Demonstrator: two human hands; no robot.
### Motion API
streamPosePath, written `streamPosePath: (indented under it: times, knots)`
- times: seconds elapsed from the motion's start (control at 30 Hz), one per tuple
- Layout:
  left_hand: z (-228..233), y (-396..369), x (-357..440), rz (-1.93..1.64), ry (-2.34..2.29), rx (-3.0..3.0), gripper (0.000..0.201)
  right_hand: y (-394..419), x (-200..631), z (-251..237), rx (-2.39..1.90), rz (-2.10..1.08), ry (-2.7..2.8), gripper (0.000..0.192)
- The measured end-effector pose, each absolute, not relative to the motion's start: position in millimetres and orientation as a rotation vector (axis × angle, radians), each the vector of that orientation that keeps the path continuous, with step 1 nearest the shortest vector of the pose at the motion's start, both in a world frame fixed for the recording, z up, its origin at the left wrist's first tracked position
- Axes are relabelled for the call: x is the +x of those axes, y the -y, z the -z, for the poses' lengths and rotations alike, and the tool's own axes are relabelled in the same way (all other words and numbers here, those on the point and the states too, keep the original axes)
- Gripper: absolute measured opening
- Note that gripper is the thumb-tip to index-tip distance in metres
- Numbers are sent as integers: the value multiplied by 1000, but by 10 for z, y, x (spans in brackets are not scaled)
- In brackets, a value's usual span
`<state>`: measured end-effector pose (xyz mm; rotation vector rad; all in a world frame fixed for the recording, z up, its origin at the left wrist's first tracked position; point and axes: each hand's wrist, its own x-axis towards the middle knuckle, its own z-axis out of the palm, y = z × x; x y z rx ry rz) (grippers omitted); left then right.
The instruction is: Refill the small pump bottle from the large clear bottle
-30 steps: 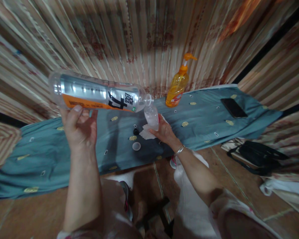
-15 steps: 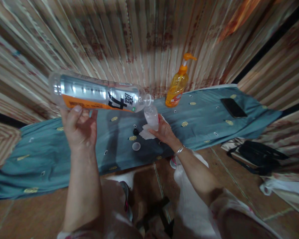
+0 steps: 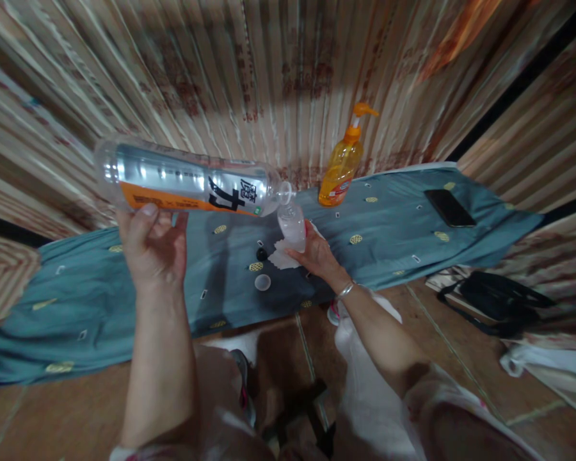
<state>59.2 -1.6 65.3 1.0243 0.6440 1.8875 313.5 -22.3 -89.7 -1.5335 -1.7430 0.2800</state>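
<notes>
My left hand (image 3: 150,246) holds a large clear plastic bottle (image 3: 187,180) with a silver and orange label, tipped nearly level with its open mouth to the right. That mouth sits right over a small clear bottle (image 3: 292,225), which my right hand (image 3: 317,255) grips from below above the teal cloth (image 3: 388,230). A white tissue (image 3: 282,255) lies under the small bottle. A black cap (image 3: 262,254) and a clear round cap (image 3: 262,282) rest on the cloth just left of my right hand.
An orange pump bottle (image 3: 342,165) stands at the back of the cloth by the curtain. A black phone (image 3: 450,207) lies at the right end. A black bag (image 3: 496,301) sits on the floor at right. My knees are below.
</notes>
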Motion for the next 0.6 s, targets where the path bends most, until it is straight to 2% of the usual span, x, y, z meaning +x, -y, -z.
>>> streamPosePath:
  times: [0.4,0.6]
  knots:
    - [-653,9,580,-1896,-633,1081,37,215,3131,916,-1540,-266,1738,88]
    - [-653,13,579,-1893,-610,1071,30,214,3144,918,-1538,-284,1744,88]
